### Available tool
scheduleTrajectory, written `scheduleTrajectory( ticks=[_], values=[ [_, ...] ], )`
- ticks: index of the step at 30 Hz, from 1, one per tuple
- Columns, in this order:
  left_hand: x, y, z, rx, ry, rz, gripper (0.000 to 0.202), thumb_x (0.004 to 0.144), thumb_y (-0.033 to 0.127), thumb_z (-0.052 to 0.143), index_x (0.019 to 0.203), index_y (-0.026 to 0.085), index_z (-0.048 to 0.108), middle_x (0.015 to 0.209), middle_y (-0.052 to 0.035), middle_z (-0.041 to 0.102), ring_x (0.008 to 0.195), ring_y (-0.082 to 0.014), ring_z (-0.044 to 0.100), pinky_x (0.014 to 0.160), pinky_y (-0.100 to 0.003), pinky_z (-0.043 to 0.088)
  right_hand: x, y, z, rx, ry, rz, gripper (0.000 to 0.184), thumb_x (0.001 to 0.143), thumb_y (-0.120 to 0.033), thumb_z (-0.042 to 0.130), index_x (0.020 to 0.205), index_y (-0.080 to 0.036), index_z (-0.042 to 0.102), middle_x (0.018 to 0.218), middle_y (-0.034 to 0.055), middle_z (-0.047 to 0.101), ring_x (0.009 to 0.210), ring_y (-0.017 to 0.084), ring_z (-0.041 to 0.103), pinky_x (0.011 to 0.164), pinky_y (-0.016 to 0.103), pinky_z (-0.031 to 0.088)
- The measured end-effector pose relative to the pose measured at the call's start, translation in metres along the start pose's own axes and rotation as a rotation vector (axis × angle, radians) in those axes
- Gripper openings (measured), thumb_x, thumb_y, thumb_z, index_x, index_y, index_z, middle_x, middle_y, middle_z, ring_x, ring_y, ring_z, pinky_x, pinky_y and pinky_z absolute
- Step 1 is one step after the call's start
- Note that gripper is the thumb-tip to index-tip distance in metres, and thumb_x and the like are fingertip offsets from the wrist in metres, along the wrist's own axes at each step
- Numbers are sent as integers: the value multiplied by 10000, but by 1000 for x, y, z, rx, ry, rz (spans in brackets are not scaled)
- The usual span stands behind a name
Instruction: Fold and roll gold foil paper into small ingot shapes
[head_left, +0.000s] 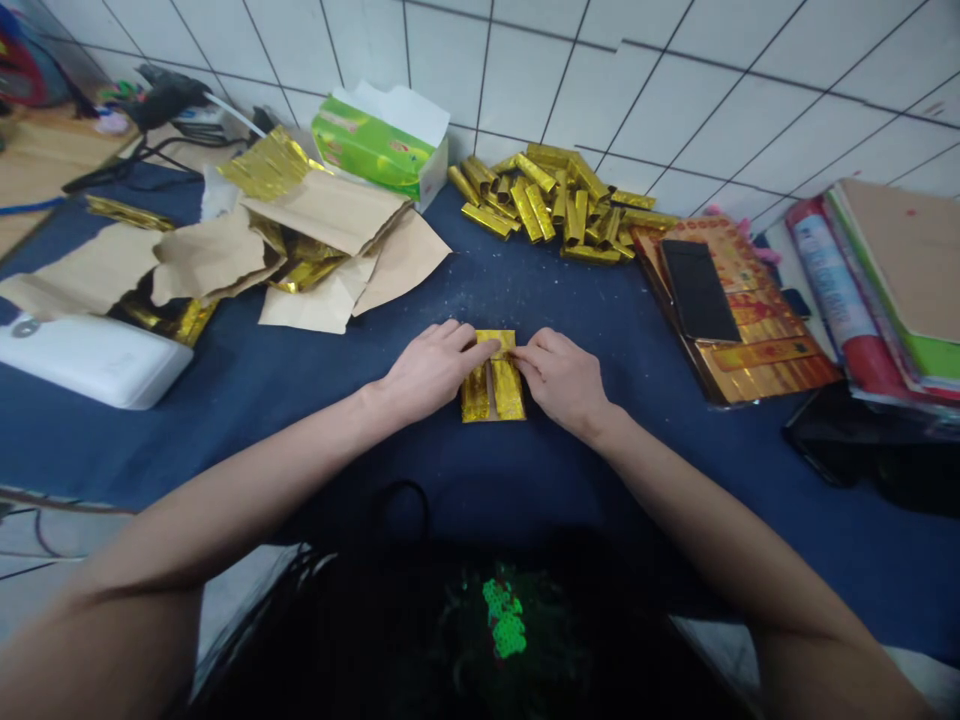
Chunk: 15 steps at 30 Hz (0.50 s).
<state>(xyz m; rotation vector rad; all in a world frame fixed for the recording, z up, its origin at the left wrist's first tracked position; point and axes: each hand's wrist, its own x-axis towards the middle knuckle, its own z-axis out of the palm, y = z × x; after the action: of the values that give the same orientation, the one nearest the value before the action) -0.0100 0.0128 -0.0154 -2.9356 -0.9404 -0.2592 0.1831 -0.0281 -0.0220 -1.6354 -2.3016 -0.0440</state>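
Note:
A small sheet of gold foil paper (493, 390), folded inward along both long sides, lies on the dark blue tabletop (525, 300) in front of me. My left hand (431, 368) presses its fingertips on the sheet's upper left edge. My right hand (564, 380) pinches the upper right edge. Both hands are closed on the paper and hold it flat against the table.
A heap of folded gold pieces (555, 200) lies at the back by the tiled wall. Torn brown wrappers with gold sheets (300, 240), a green tissue box (379, 145) and a white device (90, 360) sit left. A black phone (699, 290) rests on a gold paper stack (757, 350) right, beside books (885, 280).

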Motion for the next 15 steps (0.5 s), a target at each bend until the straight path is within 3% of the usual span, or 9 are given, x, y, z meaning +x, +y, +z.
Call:
scheduleTrajectory(
  ticks=[2, 8, 15],
  values=[
    [-1, 1, -2, 27, -38, 11, 415, 843, 101, 396, 1226, 242, 474, 949, -76, 529, 869, -203, 475, 727, -315, 397, -1, 4, -2, 7, -6, -41, 239, 880, -253, 440, 902, -202, 672, 805, 36, 598, 738, 148, 512, 618, 257, 389],
    [-2, 3, -5, 51, -115, 29, 383, 900, 192, 332, 1243, 297, 468, 994, -88, 501, 921, -217, 464, 766, -345, 366, -5, 7, -5, -67, -37, -95, 246, 864, -327, 484, 994, -206, 655, 838, 50, 570, 752, 167, 466, 620, 278, 363],
    [-2, 5, -9, 92, -145, 42, 385, 914, 240, 314, 1267, 326, 441, 1017, -88, 491, 946, -221, 450, 800, -354, 337, -11, 5, -10, -150, -95, -73, 451, 834, -546, 432, 1098, -226, 610, 894, 66, 557, 763, 187, 454, 607, 299, 316]
  ],
)
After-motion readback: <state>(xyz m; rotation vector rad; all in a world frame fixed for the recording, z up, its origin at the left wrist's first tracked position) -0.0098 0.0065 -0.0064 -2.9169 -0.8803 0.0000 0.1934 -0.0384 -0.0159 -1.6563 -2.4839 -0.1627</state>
